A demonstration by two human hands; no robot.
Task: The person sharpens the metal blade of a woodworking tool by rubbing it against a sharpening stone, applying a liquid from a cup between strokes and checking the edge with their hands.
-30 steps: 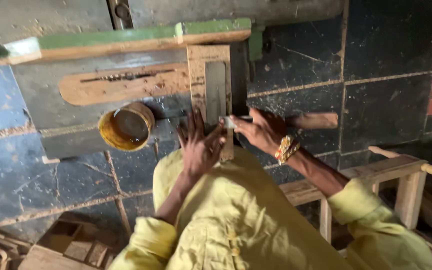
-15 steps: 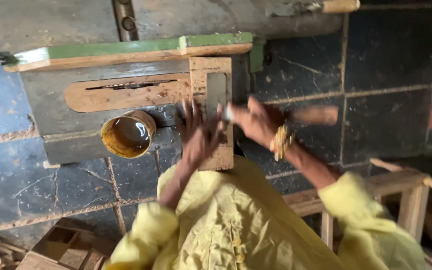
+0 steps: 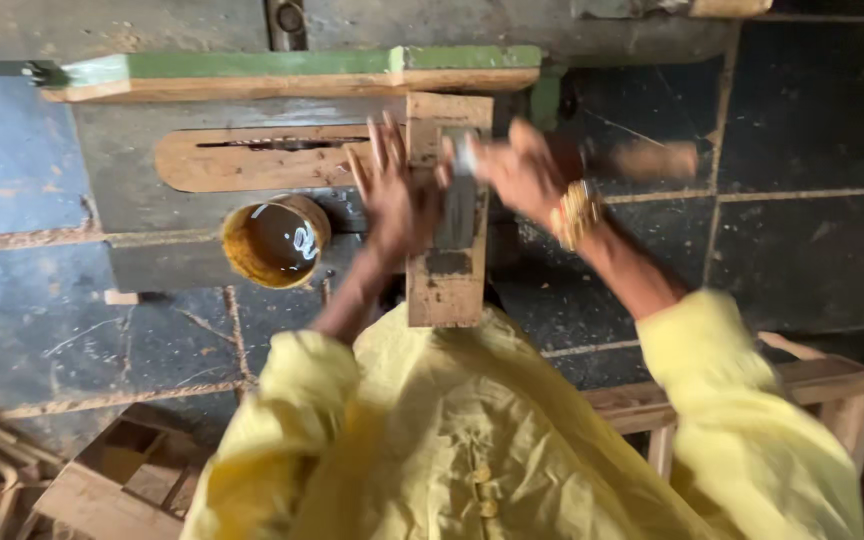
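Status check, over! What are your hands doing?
Left hand flat on wooden block. Right hand blurred, holding a small tool over it. Yellow tub beside, clear.

Your left hand (image 3: 394,195): flat, palm down, fingers spread and pointing away from you toward the far edge of the bench. Left forearm bare, sleeve bunched at the elbow. Your right hand (image 3: 520,172): blurred, fingers curled, grip unclear. Right wrist: gold bangles. Right forearm bare, angled inward; yellow sleeve pushed to the elbow.
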